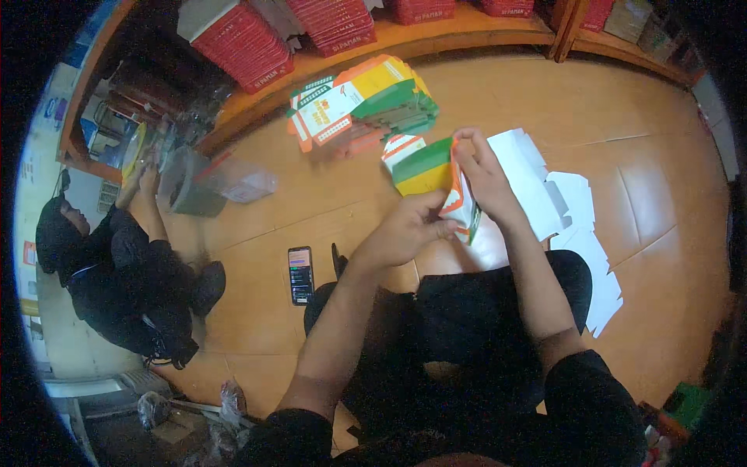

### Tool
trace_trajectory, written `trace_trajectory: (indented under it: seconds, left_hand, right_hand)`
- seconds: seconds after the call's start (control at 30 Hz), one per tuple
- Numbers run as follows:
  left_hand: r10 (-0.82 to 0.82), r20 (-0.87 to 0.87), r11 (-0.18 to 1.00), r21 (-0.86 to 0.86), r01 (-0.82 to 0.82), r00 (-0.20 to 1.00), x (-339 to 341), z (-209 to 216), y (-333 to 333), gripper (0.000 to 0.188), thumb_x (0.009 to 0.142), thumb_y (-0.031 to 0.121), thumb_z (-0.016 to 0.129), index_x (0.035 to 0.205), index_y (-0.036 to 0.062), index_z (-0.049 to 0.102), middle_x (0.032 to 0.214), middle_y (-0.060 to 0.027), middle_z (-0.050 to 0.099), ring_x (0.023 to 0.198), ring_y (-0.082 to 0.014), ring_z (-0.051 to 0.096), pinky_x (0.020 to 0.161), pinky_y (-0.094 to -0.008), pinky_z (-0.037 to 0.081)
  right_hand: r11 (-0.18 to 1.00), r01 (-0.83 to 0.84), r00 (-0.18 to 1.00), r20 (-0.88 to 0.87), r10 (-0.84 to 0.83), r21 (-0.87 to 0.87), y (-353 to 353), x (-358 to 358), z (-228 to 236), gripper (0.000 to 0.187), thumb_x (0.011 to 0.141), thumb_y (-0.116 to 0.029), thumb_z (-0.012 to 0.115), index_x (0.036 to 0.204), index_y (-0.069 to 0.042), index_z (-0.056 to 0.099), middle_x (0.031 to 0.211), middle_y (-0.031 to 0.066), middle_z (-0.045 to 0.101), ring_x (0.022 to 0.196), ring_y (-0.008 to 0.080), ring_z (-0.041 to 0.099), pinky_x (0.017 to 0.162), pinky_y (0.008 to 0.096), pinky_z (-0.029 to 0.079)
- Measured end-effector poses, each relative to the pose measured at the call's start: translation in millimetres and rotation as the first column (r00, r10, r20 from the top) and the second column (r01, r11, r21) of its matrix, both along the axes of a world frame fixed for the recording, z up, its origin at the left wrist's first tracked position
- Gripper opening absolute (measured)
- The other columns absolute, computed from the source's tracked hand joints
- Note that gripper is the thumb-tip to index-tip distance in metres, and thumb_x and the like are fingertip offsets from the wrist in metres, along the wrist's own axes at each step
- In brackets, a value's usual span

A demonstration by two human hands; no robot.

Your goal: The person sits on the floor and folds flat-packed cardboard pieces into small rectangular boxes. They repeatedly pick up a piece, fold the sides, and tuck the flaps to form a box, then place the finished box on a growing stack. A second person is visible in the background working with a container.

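Between my hands, above my lap, is a partly folded cardboard box (428,173) printed in green, yellow, orange and white. My left hand (405,233) pinches its lower corner, thumb and fingers closed near the orange-edged flap. Along the upper right edge, my right hand (486,175) has its fingers bent over the side panel. The box's inner folds are partly hidden by my fingers. Just right of it lie white, blank-side-up flat box sheets (517,175). Beyond it on the floor rests a fanned stack of printed flat boxes (373,101).
A phone (300,275) with a lit screen lies on the tiled floor left of my knee. At the left a co-worker in black (117,280) sits handling something yellow, beside clear plastic bags (237,179). Red box stacks (241,47) fill a wooden shelf (436,40).
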State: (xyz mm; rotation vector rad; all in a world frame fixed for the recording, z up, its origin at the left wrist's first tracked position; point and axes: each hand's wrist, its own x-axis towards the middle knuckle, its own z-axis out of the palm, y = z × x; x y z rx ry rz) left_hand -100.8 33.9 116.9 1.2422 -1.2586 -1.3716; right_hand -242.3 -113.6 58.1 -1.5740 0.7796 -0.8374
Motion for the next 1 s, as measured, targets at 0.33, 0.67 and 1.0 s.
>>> trace_trajectory:
  seconds: [0.33,0.67,1.0]
  left_hand:
    - [0.175,0.376,0.94,-0.34,-0.04,0.91,2,-33,-2,0.03,0.083,0.004,0.062,0.112,0.0056,0.055,0.112,-0.0217,0.057,0.109,-0.0413,0.057,0.093,-0.0442,0.046]
    - [0.838,0.35,0.545,-0.576,-0.609,0.419,24,-52,-18,0.028,0.086,0.009,0.065,0.11,0.0058,0.052,0.109,-0.0192,0.054,0.104,-0.0406,0.057,0.088,-0.0487,0.048]
    - [0.732,0.32,0.67,-0.5,-0.549,0.602,43,-66,-24,0.049,0.084,0.024,0.074,0.117,-0.0019,0.048,0.124,-0.0243,0.051,0.123,-0.0396,0.042,0.103,-0.0487,0.039]
  right_hand:
    - [0.828,-0.556,0.766,-0.436,0.472,-0.079,2,-10,-10,0.049,0.091,-0.014,0.055,0.137,-0.007,0.04,0.119,0.0158,0.057,0.116,0.0207,0.055,0.1,0.0306,0.042]
    - [0.836,-0.313,0.931,-0.321,0.176,-0.45,51,7,55,0.099,0.075,-0.014,0.079,0.148,-0.011,0.013,0.136,0.0242,0.05,0.124,0.0325,0.053,0.107,0.0424,0.041]
    - [0.85,0.108,0.868,-0.368,-0.333,-0.515,62,45,15,0.116,0.061,-0.013,0.086,0.147,-0.008,0.007,0.122,0.025,0.056,0.112,0.0385,0.06,0.099,0.0425,0.049]
